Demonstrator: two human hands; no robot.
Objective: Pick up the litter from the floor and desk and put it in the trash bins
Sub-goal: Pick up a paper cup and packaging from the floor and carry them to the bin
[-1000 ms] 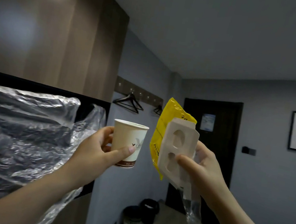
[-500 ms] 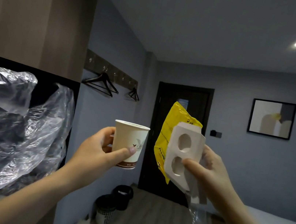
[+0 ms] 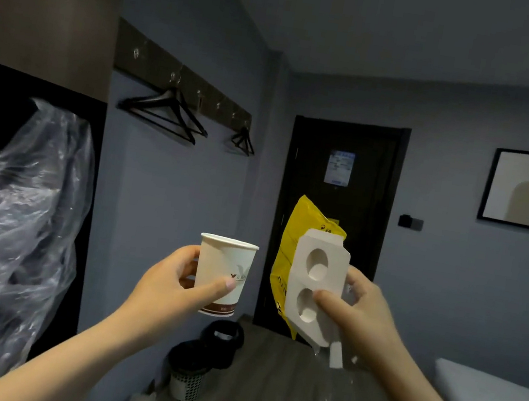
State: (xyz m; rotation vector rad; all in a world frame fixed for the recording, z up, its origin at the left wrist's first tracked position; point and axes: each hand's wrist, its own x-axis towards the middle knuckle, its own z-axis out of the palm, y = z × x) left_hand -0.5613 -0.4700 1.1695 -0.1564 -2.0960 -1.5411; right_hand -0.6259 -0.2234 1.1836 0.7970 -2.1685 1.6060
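Note:
My left hand [image 3: 171, 284] grips a white paper cup [image 3: 223, 273] with a brown band, held upright at chest height. My right hand [image 3: 359, 312] holds a bundle of litter: a white moulded tray [image 3: 315, 287] with two round hollows in front, a yellow snack bag [image 3: 295, 236] behind it, and a clear plastic wrapper [image 3: 335, 358] hanging below. Two trash bins stand on the floor below the cup against the left wall: a mesh-sided bin [image 3: 188, 371] nearer me and a black bin [image 3: 224, 336] behind it.
Crumpled clear plastic sheeting [image 3: 10, 214] fills the dark cabinet opening on my left. Black hangers [image 3: 166, 113] hang from a wall rail. A dark door [image 3: 333, 210] closes the far end of the wooden floor [image 3: 269, 390]. A bed corner [image 3: 494, 396] is at the right.
The view has swung right and moved forward: the plastic sheeting slid left, the door, bins and picture came further into view. Both hands keep the same hold on their litter.

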